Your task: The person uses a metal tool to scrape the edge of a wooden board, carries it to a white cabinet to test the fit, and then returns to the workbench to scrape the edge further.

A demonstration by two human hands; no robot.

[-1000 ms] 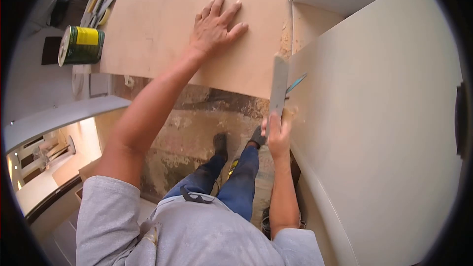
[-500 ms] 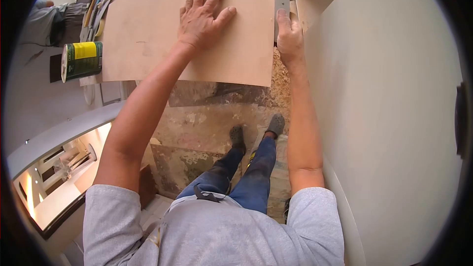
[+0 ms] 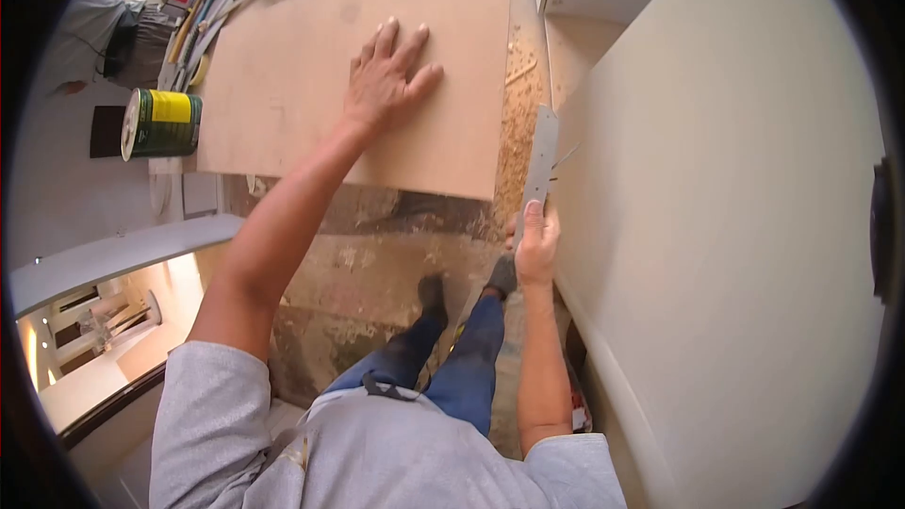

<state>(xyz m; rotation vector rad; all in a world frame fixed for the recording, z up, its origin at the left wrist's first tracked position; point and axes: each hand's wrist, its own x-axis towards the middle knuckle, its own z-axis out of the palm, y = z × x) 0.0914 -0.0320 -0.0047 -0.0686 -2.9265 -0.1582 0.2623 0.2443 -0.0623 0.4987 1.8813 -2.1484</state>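
Note:
My left hand [image 3: 382, 85] lies flat with fingers spread on a pale plywood panel [image 3: 283, 113]. In my right hand [image 3: 536, 243] is a long, flat grey bar [image 3: 540, 155] with small holes along its face. The thumb rests on top of its near end, and the other fingers curl beneath it, partly hidden. The bar stands off the panel's right edge, with a gap between them. Its underside is out of sight.
A green and yellow can [image 3: 162, 124] stands by the panel's left side. Hand tools [image 3: 212, 14] crowd the far left. Wood shavings [image 3: 521, 132] lie along the panel's right edge. A large pale board [image 3: 735, 226] stands on the right. Another person [image 3: 104, 24] is at upper left.
My right hand has drawn the bar back toward my body and away from the panel's edge. My left hand remains flat on the panel, while the view has shifted a little.

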